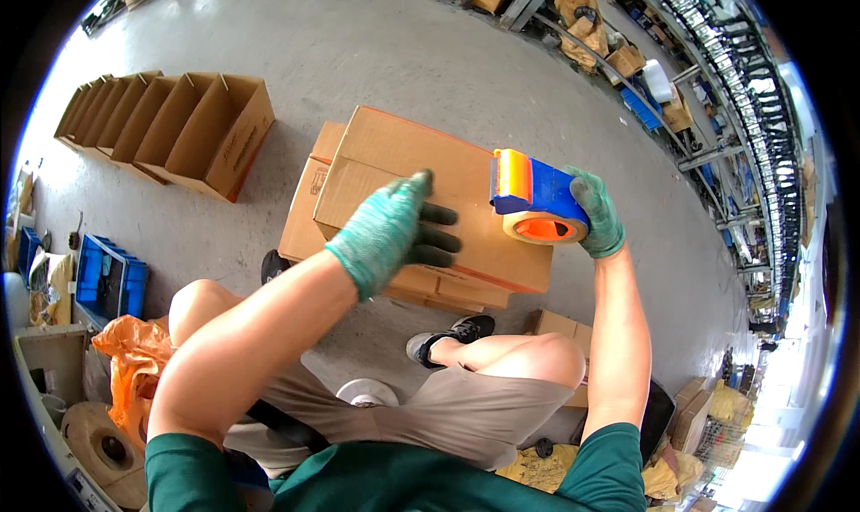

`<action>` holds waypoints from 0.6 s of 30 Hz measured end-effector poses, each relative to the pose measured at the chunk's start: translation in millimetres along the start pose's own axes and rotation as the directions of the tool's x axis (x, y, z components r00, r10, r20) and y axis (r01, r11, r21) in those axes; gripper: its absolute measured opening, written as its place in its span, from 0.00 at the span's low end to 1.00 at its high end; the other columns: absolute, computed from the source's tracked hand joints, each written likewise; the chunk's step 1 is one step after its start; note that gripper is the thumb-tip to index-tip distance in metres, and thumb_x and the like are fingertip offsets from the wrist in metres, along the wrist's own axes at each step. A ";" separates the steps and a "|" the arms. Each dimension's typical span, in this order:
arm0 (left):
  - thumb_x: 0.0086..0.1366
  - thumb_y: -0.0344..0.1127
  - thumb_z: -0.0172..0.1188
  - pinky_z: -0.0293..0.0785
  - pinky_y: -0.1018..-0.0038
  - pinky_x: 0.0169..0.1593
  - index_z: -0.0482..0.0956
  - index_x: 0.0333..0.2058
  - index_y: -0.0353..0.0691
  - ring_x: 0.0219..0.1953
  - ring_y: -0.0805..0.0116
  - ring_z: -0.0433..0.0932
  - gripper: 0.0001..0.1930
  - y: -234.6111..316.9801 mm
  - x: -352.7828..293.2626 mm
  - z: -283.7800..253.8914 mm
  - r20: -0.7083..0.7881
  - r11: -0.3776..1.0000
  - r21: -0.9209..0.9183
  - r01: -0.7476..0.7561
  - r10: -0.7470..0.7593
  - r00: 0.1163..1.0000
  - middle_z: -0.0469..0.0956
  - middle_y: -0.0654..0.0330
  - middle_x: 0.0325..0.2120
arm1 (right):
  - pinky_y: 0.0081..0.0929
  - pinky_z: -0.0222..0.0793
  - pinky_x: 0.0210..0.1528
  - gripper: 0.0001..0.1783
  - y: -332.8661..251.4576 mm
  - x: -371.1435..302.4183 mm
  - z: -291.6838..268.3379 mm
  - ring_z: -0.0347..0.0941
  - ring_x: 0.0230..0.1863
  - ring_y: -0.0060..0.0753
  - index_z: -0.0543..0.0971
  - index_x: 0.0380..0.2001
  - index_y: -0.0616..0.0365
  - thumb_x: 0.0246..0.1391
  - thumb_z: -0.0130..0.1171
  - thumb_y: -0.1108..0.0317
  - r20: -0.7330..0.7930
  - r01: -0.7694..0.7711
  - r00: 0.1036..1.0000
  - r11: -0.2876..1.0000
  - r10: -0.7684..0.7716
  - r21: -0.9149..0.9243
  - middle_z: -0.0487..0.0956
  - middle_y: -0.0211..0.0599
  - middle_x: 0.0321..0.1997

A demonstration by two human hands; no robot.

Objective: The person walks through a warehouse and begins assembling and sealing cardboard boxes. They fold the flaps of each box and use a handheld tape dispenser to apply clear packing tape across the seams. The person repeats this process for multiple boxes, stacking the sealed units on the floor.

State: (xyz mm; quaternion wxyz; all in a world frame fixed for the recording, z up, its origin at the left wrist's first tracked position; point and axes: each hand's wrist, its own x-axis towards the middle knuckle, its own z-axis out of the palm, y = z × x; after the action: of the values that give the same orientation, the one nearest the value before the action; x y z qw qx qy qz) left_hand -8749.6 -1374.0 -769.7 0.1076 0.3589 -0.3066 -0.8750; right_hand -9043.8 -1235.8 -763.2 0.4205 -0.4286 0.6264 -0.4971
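A closed brown cardboard box (466, 167) lies in front of me on top of other flat cartons (305, 209). My left hand (394, 230), in a green glove with dark fingertips, hovers over or rests on its near left part; I cannot tell if it touches. Its fingers are stretched out and apart, holding nothing. At the box's right end my right hand (598, 215), gloved alike, grips a blue and orange tape dispenser (544, 189). A roll of tan tape (528, 228) with an orange core sits in the dispenser. The right fingers are partly hidden behind it.
Several open cartons (179, 131) stand in a row on the grey floor at the far left. A blue crate (112, 279) and an orange plastic bag (134, 360) are at my left. Metal shelving (708, 158) runs along the right. More cartons (560, 328) lie beside my knee.
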 end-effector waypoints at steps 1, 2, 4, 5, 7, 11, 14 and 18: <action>0.74 0.57 0.46 0.82 0.57 0.42 0.63 0.58 0.32 0.41 0.48 0.81 0.31 -1.8 1.4 12.1 -0.004 0.996 -0.066 0.059 -0.059 0.998 0.76 0.43 0.46 | 0.20 0.72 0.38 0.25 -4.3 -1.6 2.9 0.76 0.34 0.19 0.81 0.37 0.57 0.54 0.65 0.44 0.003 0.005 1.000 1.000 -0.005 -0.006 0.81 0.28 0.32; 0.74 0.59 0.44 0.82 0.56 0.44 0.63 0.58 0.32 0.42 0.48 0.80 0.32 -2.4 3.2 22.5 -0.003 0.984 -0.131 0.117 -0.119 0.993 0.76 0.43 0.46 | 0.21 0.72 0.38 0.25 -6.0 -2.3 4.5 0.76 0.35 0.19 0.81 0.37 0.57 0.54 0.65 0.44 0.005 0.009 1.000 1.000 -0.009 -0.012 0.81 0.28 0.32; 0.73 0.62 0.41 0.81 0.55 0.46 0.64 0.57 0.32 0.42 0.48 0.80 0.35 -8.3 15.4 30.8 0.062 0.980 -0.148 0.130 -0.122 0.991 0.76 0.44 0.45 | 0.22 0.73 0.39 0.25 -4.1 -3.1 -0.3 0.77 0.36 0.21 0.81 0.38 0.57 0.54 0.66 0.44 0.014 -0.016 1.000 1.000 0.016 0.001 0.81 0.29 0.33; 0.73 0.64 0.40 0.81 0.55 0.47 0.64 0.57 0.31 0.43 0.48 0.80 0.36 -11.1 22.7 32.9 0.096 0.979 -0.154 0.135 -0.121 0.988 0.76 0.44 0.44 | 0.23 0.74 0.40 0.25 -3.4 -2.8 -2.6 0.77 0.36 0.22 0.81 0.39 0.57 0.54 0.66 0.44 0.017 -0.027 0.999 1.000 0.027 0.007 0.81 0.29 0.34; 0.72 0.66 0.39 0.81 0.55 0.46 0.66 0.55 0.32 0.41 0.49 0.80 0.37 -13.4 32.4 34.8 0.137 0.978 -0.148 0.149 -0.129 0.982 0.76 0.45 0.41 | 0.20 0.72 0.38 0.23 -6.0 -3.9 7.9 0.76 0.34 0.19 0.81 0.37 0.56 0.55 0.65 0.45 -0.042 0.006 0.999 0.999 -0.005 0.032 0.81 0.28 0.32; 0.70 0.68 0.41 0.79 0.55 0.43 0.72 0.48 0.35 0.36 0.54 0.80 0.36 -18.1 42.6 32.8 0.223 0.980 -0.127 0.151 -0.120 0.967 0.77 0.51 0.33 | 0.19 0.72 0.38 0.21 -7.9 -6.3 12.1 0.76 0.33 0.18 0.82 0.36 0.55 0.55 0.65 0.47 -0.084 0.000 0.996 0.996 0.007 0.089 0.81 0.28 0.31; 0.70 0.65 0.45 0.80 0.57 0.42 0.74 0.47 0.35 0.33 0.56 0.80 0.33 -22.0 43.3 34.6 0.271 0.978 -0.166 0.123 -0.075 0.960 0.78 0.53 0.32 | 0.20 0.73 0.39 0.20 -6.4 -6.8 9.8 0.77 0.34 0.19 0.82 0.36 0.55 0.55 0.65 0.48 -0.085 -0.003 0.996 0.995 0.011 0.095 0.82 0.28 0.32; 0.72 0.55 0.51 0.80 0.64 0.38 0.75 0.45 0.35 0.32 0.61 0.80 0.24 -22.7 33.2 45.2 0.175 0.981 -0.194 -0.016 0.051 0.983 0.78 0.53 0.31 | 0.20 0.71 0.38 0.20 -8.5 -6.7 12.0 0.75 0.33 0.17 0.82 0.35 0.55 0.55 0.65 0.48 -0.099 0.000 0.995 0.998 0.007 0.071 0.81 0.26 0.31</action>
State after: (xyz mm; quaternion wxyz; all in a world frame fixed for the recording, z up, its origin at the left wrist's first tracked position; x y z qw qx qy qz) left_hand -8804.0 -1348.9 -777.2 0.1286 0.2615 -0.2354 -0.9272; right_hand -9029.4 -1233.8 -756.0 0.4044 -0.3872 0.6293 -0.5390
